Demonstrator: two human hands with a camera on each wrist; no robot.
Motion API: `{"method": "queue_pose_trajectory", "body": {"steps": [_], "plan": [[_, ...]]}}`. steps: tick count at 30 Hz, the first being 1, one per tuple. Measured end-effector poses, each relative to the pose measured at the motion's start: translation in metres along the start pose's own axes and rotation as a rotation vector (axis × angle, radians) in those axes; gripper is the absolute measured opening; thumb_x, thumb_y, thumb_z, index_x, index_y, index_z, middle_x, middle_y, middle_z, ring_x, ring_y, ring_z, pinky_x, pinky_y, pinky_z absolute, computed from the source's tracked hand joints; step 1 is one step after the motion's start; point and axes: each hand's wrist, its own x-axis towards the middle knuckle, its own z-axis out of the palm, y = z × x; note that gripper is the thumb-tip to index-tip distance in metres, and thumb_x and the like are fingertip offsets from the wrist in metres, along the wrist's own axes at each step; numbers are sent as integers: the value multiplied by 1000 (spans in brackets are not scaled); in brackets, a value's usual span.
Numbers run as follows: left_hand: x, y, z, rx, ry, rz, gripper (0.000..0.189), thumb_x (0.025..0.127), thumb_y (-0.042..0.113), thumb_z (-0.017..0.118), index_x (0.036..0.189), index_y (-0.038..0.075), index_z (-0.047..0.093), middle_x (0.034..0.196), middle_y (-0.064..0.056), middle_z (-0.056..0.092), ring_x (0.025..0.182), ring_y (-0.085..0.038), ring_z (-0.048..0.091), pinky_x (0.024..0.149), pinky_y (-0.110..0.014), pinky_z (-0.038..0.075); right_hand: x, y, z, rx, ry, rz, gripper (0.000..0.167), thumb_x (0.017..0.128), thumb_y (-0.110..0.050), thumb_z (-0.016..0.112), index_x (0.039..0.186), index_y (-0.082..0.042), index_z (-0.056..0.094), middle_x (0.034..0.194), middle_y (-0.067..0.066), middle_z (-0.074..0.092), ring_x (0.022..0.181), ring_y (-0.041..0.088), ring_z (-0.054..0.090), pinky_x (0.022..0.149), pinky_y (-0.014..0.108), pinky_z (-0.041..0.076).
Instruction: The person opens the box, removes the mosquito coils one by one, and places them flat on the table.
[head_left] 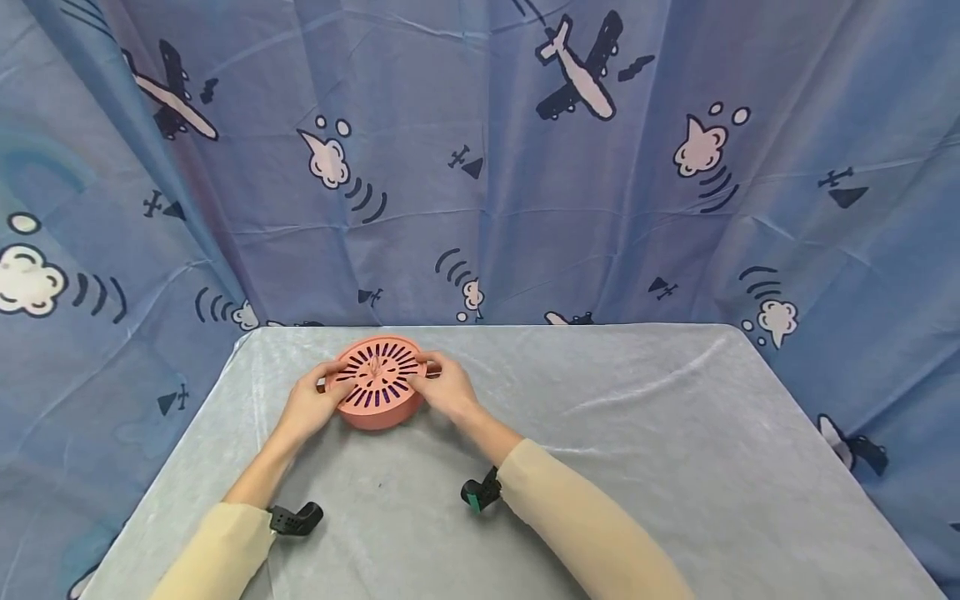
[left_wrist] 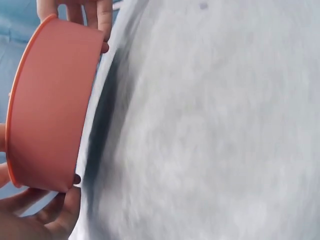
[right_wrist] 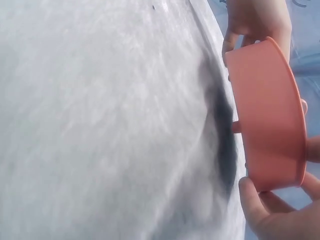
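Observation:
A round coral-pink box [head_left: 377,419] with a slotted lid [head_left: 386,385] is held over the far left part of the table. Radial slits and small seed-shaped holes pattern the lid, with dark purple showing through. My left hand [head_left: 309,402] grips the box's left side, its thumb over the lid. On the right side my right hand [head_left: 450,388] grips it likewise. The left wrist view shows the smooth side wall [left_wrist: 55,105] and fingertips at the lower edge. Small feet stick out from the underside in the right wrist view, where the box [right_wrist: 270,120] casts a dark shadow on the cloth.
A pale grey velvety cloth [head_left: 637,467] with a few creases covers the table. Blue curtains [head_left: 465,183] printed with planes and clouds hang behind and at both sides. Black wrist cameras [head_left: 298,520] are worn at both sleeve cuffs.

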Motion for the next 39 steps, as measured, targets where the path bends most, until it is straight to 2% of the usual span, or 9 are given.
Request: {"method": "queue_pose_trajectory", "body": {"steps": [7, 10, 14, 17, 22, 30, 39], "plan": [[-5, 15, 10, -2, -2, 4, 50, 100, 28, 65, 145, 8, 55, 154, -19, 44, 121, -32, 58, 90, -32, 51, -6, 2, -19, 15, 9, -29, 40, 92, -16, 70, 131, -11, 67, 121, 15, 67, 108, 27, 65, 88, 36, 57], [-7, 22, 15, -12, -5, 11, 50, 100, 28, 65, 144, 8, 55, 154, -19, 43, 126, -34, 56, 96, -37, 50, -10, 1, -28, 22, 19, -38, 40, 91, -15, 70, 130, -10, 67, 120, 16, 67, 108, 27, 66, 88, 36, 57], [-9, 32, 21, -20, 9, 24, 48, 99, 24, 65, 143, 8, 56, 153, -19, 45, 136, -33, 47, 109, -47, 41, -15, 0, -39, 31, 21, -43, 40, 91, -15, 70, 131, -10, 66, 121, 16, 66, 109, 28, 66, 88, 36, 57], [-10, 40, 26, -19, 19, 35, 48, 98, 24, 66, 142, 8, 57, 153, -18, 45, 139, -33, 42, 113, -49, 37, -18, 1, -45, 36, 27, -47, 41, 92, -15, 70, 132, -9, 65, 123, 16, 65, 110, 28, 65, 87, 36, 58], [-10, 50, 35, -29, 17, 66, 47, 98, 23, 68, 141, 8, 58, 151, -18, 46, 138, -34, 43, 111, -50, 39, -23, 5, -57, 78, 65, -28, 41, 91, -12, 71, 131, -8, 66, 123, 15, 66, 111, 29, 65, 88, 36, 58], [-11, 64, 52, -36, 32, 110, 46, 95, 23, 71, 138, 8, 61, 144, -18, 51, 126, -37, 53, 103, -50, 46, -30, 7, -77, 169, 106, 36, 43, 90, -10, 70, 132, -11, 66, 126, 15, 64, 114, 28, 64, 91, 37, 57], [-11, 75, 78, -94, 33, 166, 45, 91, 20, 74, 134, 7, 65, 135, -16, 57, 119, -35, 58, 98, -48, 50, -37, 21, -108, 159, 93, -2, 46, 90, -9, 70, 136, -7, 63, 130, 18, 63, 116, 31, 63, 93, 38, 56]]}}
